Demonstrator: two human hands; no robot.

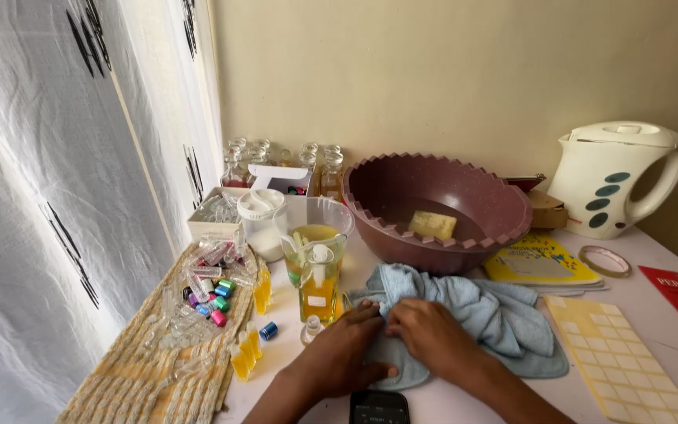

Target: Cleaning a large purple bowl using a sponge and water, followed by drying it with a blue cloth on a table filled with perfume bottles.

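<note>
Both my hands are pressing into a light blue cloth (pixel 472 310) on the counter (pixel 661 330).

I am watching the cloth lying crumpled and bunched in soft folds just in front of the maroon scalloped bowl (pixel 441 206), with one flat corner trailing toward me. My left hand (pixel 347 349) is resting palm down on its near edge, fingers close together and curled over the fabric. My right hand (pixel 425 334) is gripping a fold, fingers bent into it. A measuring jug (pixel 317 259) of yellow liquid is standing just left of the bowl, and a white kettle (pixel 617 177) to the bowl's right.
</note>
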